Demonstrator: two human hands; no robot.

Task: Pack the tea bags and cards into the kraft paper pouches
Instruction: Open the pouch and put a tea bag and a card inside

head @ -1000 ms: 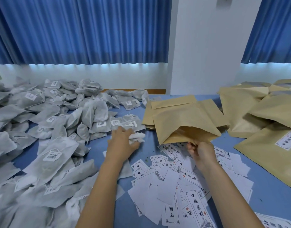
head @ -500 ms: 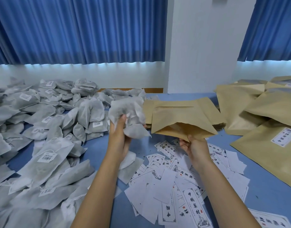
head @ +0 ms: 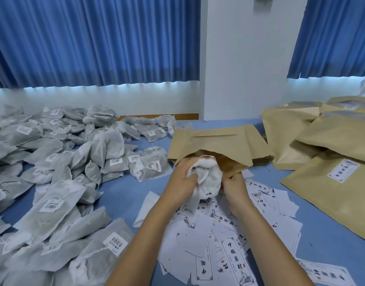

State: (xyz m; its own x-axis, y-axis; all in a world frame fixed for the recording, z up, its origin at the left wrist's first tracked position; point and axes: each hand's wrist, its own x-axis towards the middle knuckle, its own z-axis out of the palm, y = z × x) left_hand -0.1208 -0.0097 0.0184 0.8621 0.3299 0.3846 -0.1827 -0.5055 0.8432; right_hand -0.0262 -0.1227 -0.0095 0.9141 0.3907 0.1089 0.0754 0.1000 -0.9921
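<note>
"What did the left hand [head: 183, 174] hold?"
"It clutched a wad of tea bags [head: 208, 176], its top inside the mouth of a pouch [head: 218, 141] at twelve o'clock."
"And the right hand [head: 232, 186]?"
"It pinched the pouch's lower lip. Cards [head: 218, 234] lay at six o'clock, loose tea bags [head: 53, 162] at nine, filled pouches [head: 332, 141] at two."

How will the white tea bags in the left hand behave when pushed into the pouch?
Probably soft and floppy: the tea bags crumple in the left hand. Likely light, as one hand carries them. They may snag on the kraft pouch mouth.
</note>
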